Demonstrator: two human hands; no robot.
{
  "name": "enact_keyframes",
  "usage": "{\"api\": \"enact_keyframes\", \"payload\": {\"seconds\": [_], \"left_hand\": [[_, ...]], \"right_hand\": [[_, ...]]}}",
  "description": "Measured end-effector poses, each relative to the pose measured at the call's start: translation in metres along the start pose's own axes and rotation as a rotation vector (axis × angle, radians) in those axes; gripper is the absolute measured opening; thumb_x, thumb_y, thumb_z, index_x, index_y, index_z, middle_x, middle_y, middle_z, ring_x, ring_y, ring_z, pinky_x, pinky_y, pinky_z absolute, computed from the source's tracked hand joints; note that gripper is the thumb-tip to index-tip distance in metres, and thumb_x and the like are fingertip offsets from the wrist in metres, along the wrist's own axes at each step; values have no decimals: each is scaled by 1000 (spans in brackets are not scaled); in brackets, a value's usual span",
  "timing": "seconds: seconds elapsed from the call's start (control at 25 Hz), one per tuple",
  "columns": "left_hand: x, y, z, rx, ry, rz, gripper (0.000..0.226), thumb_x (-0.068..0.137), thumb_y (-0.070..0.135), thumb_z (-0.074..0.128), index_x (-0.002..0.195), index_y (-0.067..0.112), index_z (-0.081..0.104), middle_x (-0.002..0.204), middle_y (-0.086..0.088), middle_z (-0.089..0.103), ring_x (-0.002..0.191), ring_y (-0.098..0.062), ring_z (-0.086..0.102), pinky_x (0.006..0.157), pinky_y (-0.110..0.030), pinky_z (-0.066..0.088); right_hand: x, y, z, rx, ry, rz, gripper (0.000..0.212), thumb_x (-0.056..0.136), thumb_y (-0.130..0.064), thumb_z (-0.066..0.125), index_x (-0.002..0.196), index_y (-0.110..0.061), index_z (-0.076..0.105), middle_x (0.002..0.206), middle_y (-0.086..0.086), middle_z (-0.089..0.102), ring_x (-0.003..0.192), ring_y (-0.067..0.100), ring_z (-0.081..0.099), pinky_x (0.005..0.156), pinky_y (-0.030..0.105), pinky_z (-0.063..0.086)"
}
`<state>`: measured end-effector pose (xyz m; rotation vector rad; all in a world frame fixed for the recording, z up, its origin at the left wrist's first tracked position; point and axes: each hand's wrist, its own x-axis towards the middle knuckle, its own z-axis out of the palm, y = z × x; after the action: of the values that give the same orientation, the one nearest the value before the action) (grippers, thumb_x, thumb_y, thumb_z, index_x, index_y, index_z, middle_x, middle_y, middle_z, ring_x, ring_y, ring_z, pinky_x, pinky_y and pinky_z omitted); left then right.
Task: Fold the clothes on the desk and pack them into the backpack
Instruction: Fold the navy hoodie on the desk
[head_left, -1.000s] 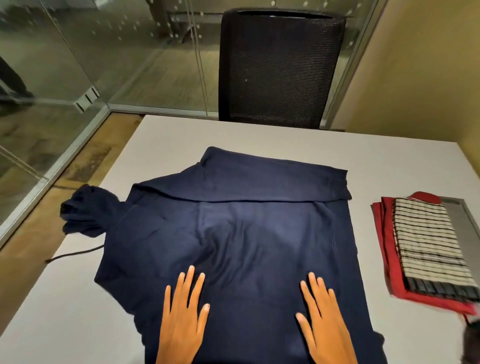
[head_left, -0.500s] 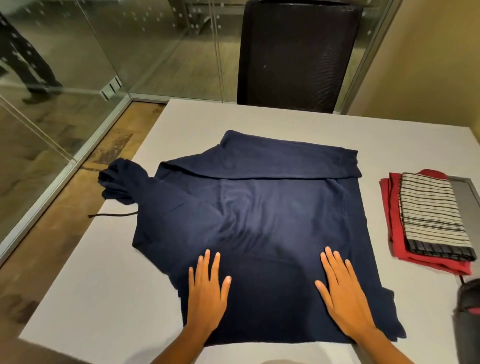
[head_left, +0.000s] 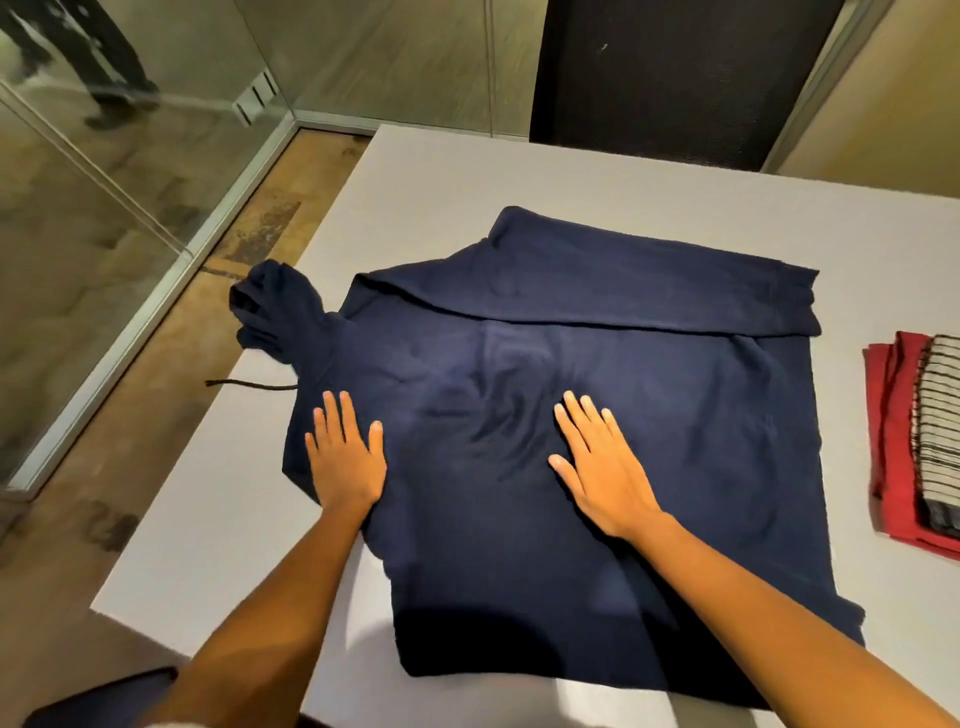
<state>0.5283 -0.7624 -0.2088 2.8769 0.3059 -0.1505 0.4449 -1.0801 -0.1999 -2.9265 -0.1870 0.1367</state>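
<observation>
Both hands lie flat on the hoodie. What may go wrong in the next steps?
1. The hood lies bunched, partly over the desk's edge; it may make a lumpy fold or pull the hoodie sideways.
2. Creases between the left hand and right hand may get folded in if not smoothed out.

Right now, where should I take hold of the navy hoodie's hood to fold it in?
Probably pinch the bunched hood at its neck, from the left, with the left hand: it partly overhangs the left edge of the desk, nearest that hand.
</observation>
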Motion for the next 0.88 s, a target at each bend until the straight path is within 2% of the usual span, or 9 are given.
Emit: {"api": "enact_keyframes", "payload": {"seconds": [0.16,0.28,0.36,0.44,0.52,0.64,0.76,0.88], "left_hand": [[-32,-26,4,-16,63,-114,65,100,41,35,153,9,14,160,-12,12,147,-34,13,118,-48,13],[-48,-24,1,-48,46,-211,67,100,42,34,153,8,11,160,-11,10,147,-33,11,118,-45,11],[-50,-13,-6,-122,83,-257,67,100,39,38,153,6,14,159,-15,17,145,-36,18,118,-47,15],[-27,-3,-23,-172,180,-187,63,99,33,43,151,7,20,156,-18,24,142,-37,24,117,-47,20],[15,0,-40,-72,248,22,57,99,27,42,151,8,24,156,-16,23,144,-35,21,117,-46,18],[80,-10,-51,99,178,195,52,102,33,33,149,12,30,157,-13,24,147,-31,14,119,-49,10],[109,-29,-47,200,102,125,54,102,44,28,146,14,37,152,-13,34,145,-32,17,118,-50,9],[95,-37,-43,134,198,-77,54,102,45,30,138,9,46,146,-18,41,139,-40,26,114,-51,18]], "right_hand": [[13,6,4,-99,-28,4,66,101,-51,18,154,-11,17,162,5,13,150,25,10,120,47,15],[15,5,7,-113,-4,10,66,101,-51,19,154,-11,18,162,4,13,150,26,11,119,49,17],[13,5,7,-112,0,10,67,100,-51,19,154,-11,19,162,4,14,149,26,12,119,49,16],[13,7,9,-113,12,3,67,100,-51,18,154,-11,19,162,4,12,150,25,10,119,49,16],[14,7,9,-109,14,0,67,100,-50,19,154,-11,19,163,3,12,150,25,9,119,49,17],[15,6,8,-90,15,-12,67,100,-50,21,154,-11,19,162,4,12,150,25,9,119,50,16],[14,6,7,-80,36,-12,66,100,-50,22,154,-11,20,162,4,14,150,25,10,119,51,17],[15,5,7,-71,52,-14,66,99,-49,23,154,-11,21,162,3,16,150,25,12,119,51,18]]}}
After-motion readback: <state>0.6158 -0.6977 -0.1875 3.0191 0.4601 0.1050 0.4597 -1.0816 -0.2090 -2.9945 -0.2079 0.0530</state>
